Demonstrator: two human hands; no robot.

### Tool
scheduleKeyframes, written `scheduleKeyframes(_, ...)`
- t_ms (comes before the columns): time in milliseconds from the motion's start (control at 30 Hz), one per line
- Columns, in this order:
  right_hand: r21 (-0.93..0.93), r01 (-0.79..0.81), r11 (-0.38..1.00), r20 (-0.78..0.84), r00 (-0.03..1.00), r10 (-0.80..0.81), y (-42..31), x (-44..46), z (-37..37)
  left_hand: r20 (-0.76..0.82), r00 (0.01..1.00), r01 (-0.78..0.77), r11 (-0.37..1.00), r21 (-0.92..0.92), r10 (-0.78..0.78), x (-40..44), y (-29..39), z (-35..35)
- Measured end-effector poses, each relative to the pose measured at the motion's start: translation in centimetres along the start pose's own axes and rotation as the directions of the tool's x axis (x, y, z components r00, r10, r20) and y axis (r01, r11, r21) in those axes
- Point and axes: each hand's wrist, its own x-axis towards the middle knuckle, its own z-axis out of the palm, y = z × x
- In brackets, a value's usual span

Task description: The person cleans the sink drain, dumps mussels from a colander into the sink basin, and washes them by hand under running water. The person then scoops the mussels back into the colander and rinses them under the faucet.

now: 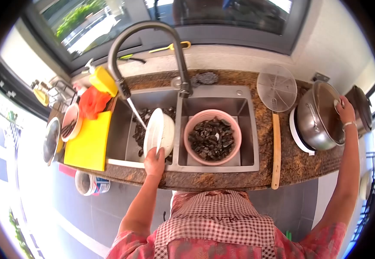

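Observation:
My left hand (154,163) grips the rim of a white colander (166,134), tipped on its side over the left sink basin (120,144). Under it lie dark mussel-like shells (140,129). From the faucet (125,90) a stream of water runs down by the colander's rim. More dark shells (211,140) fill a pink bowl (188,151) in the right basin. Far to the right, my right hand (346,110) closes on the knob of the lid (329,97) on a steel pot (310,125). I cannot tell whether the lid is raised.
A wire skimmer (276,88) with a long wooden handle lies right of the sink. The pot stands on a white-edged cooker (297,136). Left are a yellow cutting board (86,144), orange cloth (93,102), yellow bottle (103,82) and pink bowl (76,123). A bucket (86,183) stands below.

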Motion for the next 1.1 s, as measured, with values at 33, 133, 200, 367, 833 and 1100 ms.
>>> scheduleKeyframes(33, 0.005, 0.001, 1.000, 0.006, 1.000, -0.001, 2.2, 0.9, 0.2, 0.013, 0.999, -0.029, 0.999, -0.040, 0.029, 0.1, 0.6, -0.1)
scheduleKeyframes(133, 0.065, -0.012, 0.998, 0.009, 1.000, 0.012, 1.0, 0.1, 0.5, 0.033, 0.999, 0.045, 0.994, -0.096, -0.042, -0.3, 3.7, -1.1)
scheduleKeyframes(200, -0.046, -0.073, 0.996, -0.016, 0.997, 0.073, -3.7, -2.2, -2.3, 0.066, 0.996, -0.052, 0.987, -0.150, 0.062, 0.1, 2.7, -0.6)
scheduleKeyframes(367, -0.132, -0.201, 0.971, 0.009, 0.979, 0.204, -7.0, -2.4, -3.6, 0.020, 0.991, -0.131, 0.984, -0.120, 0.134, 0.0, 2.3, -0.8)
scheduleKeyframes(833, -0.099, 0.104, 0.990, -0.330, 0.935, -0.131, -12.8, -2.8, -4.4, 0.086, 0.996, -0.009, 0.998, -0.061, 0.014, 0.4, 0.4, -0.9)
scheduleKeyframes(1100, 0.549, 0.398, 0.735, -0.024, 0.887, -0.462, -39.6, -20.7, 2.3, 0.179, 0.942, 0.332, 0.732, -0.594, -0.283, 10.8, -0.9, -4.7)
